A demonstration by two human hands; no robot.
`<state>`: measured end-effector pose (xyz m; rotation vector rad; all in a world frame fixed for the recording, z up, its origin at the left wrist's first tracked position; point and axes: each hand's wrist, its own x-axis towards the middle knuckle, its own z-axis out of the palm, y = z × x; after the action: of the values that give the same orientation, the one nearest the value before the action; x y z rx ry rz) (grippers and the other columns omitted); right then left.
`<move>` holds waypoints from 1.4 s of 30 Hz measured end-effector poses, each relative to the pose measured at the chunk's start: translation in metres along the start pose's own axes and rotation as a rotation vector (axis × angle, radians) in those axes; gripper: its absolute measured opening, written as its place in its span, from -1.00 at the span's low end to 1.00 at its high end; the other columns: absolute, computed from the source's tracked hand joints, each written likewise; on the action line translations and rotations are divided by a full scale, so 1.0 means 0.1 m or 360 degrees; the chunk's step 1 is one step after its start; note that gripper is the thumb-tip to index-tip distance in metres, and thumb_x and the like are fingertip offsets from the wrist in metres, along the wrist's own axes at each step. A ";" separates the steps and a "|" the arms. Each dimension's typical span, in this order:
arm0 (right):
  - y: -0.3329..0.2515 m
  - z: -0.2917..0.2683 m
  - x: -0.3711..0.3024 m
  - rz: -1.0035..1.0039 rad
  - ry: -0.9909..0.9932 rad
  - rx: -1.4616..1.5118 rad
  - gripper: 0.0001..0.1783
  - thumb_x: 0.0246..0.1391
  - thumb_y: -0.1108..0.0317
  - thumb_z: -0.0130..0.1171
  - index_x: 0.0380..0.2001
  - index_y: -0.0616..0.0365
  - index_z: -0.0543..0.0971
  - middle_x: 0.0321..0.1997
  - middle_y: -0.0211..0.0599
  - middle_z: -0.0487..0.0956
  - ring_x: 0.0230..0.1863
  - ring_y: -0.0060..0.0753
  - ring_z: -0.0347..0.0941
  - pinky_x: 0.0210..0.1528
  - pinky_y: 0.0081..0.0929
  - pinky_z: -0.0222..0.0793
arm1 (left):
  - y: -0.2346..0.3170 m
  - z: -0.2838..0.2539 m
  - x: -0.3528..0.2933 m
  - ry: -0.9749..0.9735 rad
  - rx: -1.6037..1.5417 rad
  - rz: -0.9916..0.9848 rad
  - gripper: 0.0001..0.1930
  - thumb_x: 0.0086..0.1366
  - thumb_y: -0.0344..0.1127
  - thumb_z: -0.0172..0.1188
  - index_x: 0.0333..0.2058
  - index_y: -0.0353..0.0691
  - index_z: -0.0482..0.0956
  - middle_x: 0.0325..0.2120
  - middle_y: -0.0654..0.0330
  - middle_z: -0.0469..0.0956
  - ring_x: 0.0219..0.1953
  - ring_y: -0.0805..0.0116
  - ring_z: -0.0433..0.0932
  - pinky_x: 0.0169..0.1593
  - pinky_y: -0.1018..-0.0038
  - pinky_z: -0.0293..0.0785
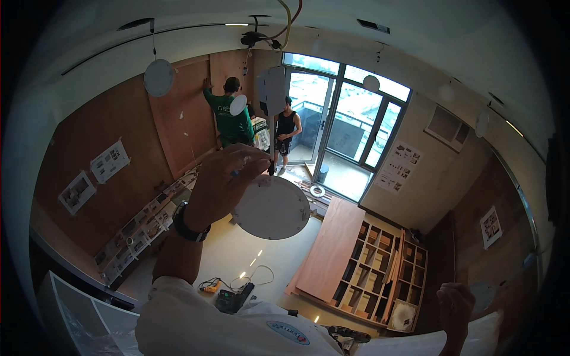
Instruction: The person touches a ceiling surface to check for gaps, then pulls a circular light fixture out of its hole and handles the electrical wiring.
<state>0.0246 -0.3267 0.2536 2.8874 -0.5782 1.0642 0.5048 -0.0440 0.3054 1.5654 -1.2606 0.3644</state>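
My left hand [228, 178], with a dark watch on its wrist, is raised in the middle. Its fingers pinch at the short dark wire on top of a round white panel light [273, 209]. The disc hangs face-on just below the fingertips. Above it hangs a pale grey rectangular piece [272, 90], a thin strip running down from it. Red and yellow wires [289, 24] come out of the ceiling over that. My right hand [456, 304] is held up at the lower right with curled fingers; whatever lies in them, if anything, is hidden.
Other round lights [159, 78] hang from the ceiling. Two people, one in a green shirt [233, 118], stand near the glass doors [356, 118]. A wooden cubby shelf [371, 267] and a plywood board [329, 249] lie below. Tools and a cable [234, 296] are on the floor.
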 end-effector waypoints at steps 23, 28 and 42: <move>0.13 -0.02 -0.03 -0.0059 -0.0031 -0.0023 -0.91 0.21 0.42 0.26 -0.30 0.21 0.67 -0.22 -0.16 0.71 -0.15 -0.11 0.64 -0.05 -0.20 0.56 | 0.07 0.21 0.13 0.0137 0.0074 -0.0121 -0.71 0.41 -0.14 0.30 -0.09 -0.24 0.71 -0.21 0.10 0.71 -0.20 0.31 0.69 -0.10 0.35 0.58; 0.24 0.02 -0.03 -0.0205 0.0006 0.0004 -0.90 0.24 0.40 0.25 -0.30 0.21 0.66 -0.23 -0.14 0.70 -0.18 -0.07 0.64 -0.09 -0.18 0.58 | 0.08 0.24 0.12 0.0326 0.0171 -0.0096 -0.61 0.37 -0.16 0.36 0.08 -0.22 0.64 -0.12 0.11 0.69 -0.16 0.36 0.66 -0.09 0.39 0.54; 0.06 -0.05 -0.13 0.0027 0.0077 0.0054 -0.86 0.27 0.38 0.25 -0.27 0.21 0.69 -0.21 -0.11 0.71 -0.18 -0.08 0.66 -0.07 -0.19 0.59 | 0.22 0.25 0.01 0.0969 0.0457 0.0652 -0.72 0.34 -0.40 0.35 -0.01 -0.32 0.62 -0.11 0.01 0.62 -0.07 0.20 0.61 0.00 0.34 0.53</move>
<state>0.0104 -0.3271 0.2489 2.8811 -0.5896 1.1540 0.4776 -0.0636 0.3073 1.2640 -1.0570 1.2301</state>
